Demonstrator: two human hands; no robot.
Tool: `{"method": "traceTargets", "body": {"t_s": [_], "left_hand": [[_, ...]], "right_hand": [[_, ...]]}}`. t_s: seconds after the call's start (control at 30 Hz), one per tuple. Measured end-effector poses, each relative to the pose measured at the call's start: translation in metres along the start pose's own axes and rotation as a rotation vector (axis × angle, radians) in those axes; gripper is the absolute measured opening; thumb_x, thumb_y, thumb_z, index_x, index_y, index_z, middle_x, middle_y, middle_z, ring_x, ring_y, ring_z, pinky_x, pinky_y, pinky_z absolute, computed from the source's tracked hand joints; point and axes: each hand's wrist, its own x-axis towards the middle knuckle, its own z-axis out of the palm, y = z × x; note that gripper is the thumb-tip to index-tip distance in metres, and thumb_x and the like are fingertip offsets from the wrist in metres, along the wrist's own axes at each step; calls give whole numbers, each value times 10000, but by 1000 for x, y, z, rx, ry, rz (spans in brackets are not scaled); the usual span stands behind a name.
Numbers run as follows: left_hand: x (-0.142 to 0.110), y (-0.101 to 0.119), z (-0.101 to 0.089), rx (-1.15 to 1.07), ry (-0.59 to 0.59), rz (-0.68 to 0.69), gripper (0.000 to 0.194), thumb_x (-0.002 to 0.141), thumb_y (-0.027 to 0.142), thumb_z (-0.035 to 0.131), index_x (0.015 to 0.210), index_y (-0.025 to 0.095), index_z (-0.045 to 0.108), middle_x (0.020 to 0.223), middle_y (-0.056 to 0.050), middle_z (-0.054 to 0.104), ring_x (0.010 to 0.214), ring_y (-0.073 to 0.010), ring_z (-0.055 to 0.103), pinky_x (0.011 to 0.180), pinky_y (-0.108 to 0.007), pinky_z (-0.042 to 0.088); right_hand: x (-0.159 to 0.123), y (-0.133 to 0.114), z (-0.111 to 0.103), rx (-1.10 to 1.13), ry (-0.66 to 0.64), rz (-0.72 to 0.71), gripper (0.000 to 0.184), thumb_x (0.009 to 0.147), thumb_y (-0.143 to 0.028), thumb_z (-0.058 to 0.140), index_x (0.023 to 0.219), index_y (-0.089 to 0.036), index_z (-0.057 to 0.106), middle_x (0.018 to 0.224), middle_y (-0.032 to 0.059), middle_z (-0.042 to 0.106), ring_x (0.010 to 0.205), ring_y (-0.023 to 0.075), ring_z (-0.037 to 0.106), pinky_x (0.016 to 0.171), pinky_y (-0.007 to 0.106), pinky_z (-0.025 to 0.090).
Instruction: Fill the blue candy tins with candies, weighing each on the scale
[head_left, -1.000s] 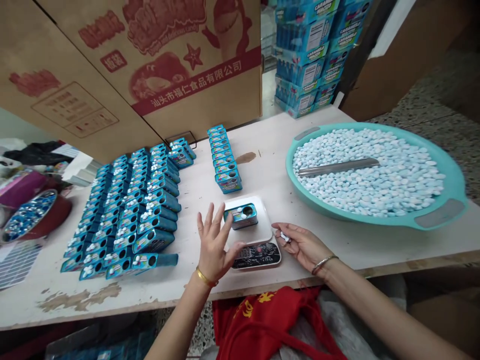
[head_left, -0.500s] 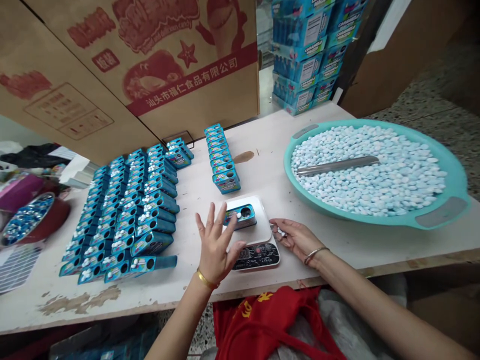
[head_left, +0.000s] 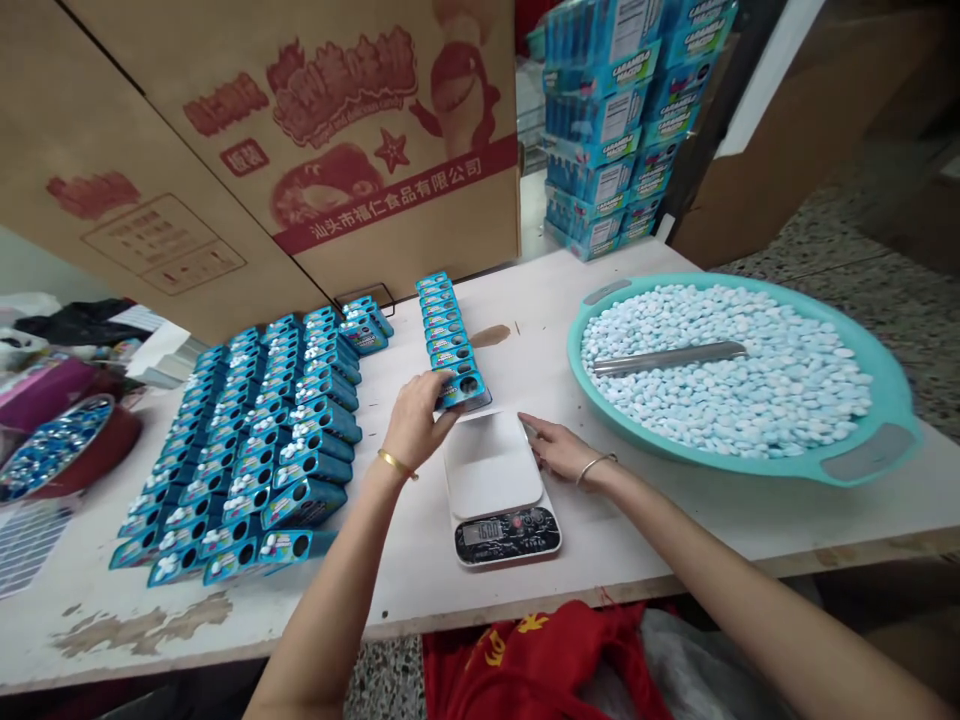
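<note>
Beyond the scale (head_left: 495, 475), my left hand (head_left: 417, 420) grips a box (head_left: 469, 390), presumably light, stiff, best taken by its sides; right hand's (head_left: 564, 450) contents I cannot tell.

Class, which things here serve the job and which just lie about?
Seems part of the job:
blue tin in the left hand
scale by the right hand
tin rows
candies
teal basin
scoop

Probably just lying about:
cardboard box
red bowl
black bag
</note>
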Motion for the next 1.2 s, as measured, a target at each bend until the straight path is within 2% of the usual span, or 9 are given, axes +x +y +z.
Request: {"method": "traceTargets", "body": {"t_s": [0.1, 0.23, 0.33, 0.47, 0.57, 0.67, 0.83, 1.0, 1.2], "left_hand": [[13, -16, 12, 82, -46, -17, 348, 839, 377, 568, 1136, 205, 511, 1082, -78, 583, 982, -229, 525, 822, -359, 378], [8, -31, 28, 152, -67, -7, 371, 841, 403, 559, 1153, 205, 526, 1102, -89, 567, 985, -236, 507, 805, -368, 353], [-5, -38, 37, 171, -22, 4, 394, 841, 435, 547, 1167, 212, 535, 1122, -99, 559, 1005, -244, 493, 824, -376, 343], [-4, -57, 34, 152, 133, -17, 594, 801, 547, 555, 1261, 184, 457, 1205, -125, 517, 1105, -256, 458, 914, -382, 328], [21, -93, 21, 281, 231, -327, 480, 889, 457, 436, 1272, 168, 429, 1258, -137, 475, 1154, -249, 424, 945, -375, 314], [53, -143, 3, 446, 156, -623, 382, 896, 288, 403, 1250, 156, 453, 1309, -163, 426, 1184, -290, 384, 932, -413, 308], [85, -201, -11, 480, 11, -611, 269, 821, 180, 481, 1069, 158, 584, 1323, -177, 422, 1206, -326, 350, 945, -471, 269], [90, -198, -19, 529, -129, -459, 209, 826, 155, 471, 951, 194, 634, 1334, -113, 438, 1263, -283, 299, 1018, -458, 182], [62, -140, -63, 558, -325, -352, 189, 816, 196, 492, 925, 174, 645, 1049, -114, 578, 1012, -251, 535, 927, -394, 321]], "right_hand": [[-6, -4, 11, -94, -107, 66, 680, 697, -112, 630, 1357, -147, 472, 369, -88, 481, 293, 60, 344, 323, 168, 186], [-19, 1, 34, -139, -217, 109, 671, 709, -129, 600, 1365, -148, 460, 373, -89, 483, 294, 70, 349, 330, 176, 212], [-27, 10, 51, -132, -249, 111, 673, 720, -187, 601, 1372, -149, 440, 371, -102, 456, 296, 65, 323, 340, 180, 209], [-36, 24, 59, -92, -197, 88, 620, 707, -345, 630, 1283, -166, 484, 427, -99, 470, 313, 58, 324, 353, 181, 189], [-43, 35, 56, 19, -161, 132, 501, 647, -504, 667, 995, -157, 571, 514, -61, 519, 329, 35, 318, 354, 178, 127], [-50, 46, 52, 117, -165, 188, 489, 638, -581, 678, 842, -149, 575, 584, -42, 523, 349, 6, 275, 359, 179, 72], [-50, 60, 49, 196, -166, 207, 504, 624, -610, 703, 782, -147, 581, 636, -23, 543, 376, 3, 291, 355, 175, 72], [-44, 61, 51, 196, -168, 196, 525, 612, -635, 696, 765, -140, 610, 630, -11, 549, 377, 12, 291, 356, 180, 75], [-68, 53, 59, 206, -20, 109, 546, 574, -619, 721, 812, -133, 652, 597, -15, 526, 398, 29, 335, 397, 183, 149]]}}
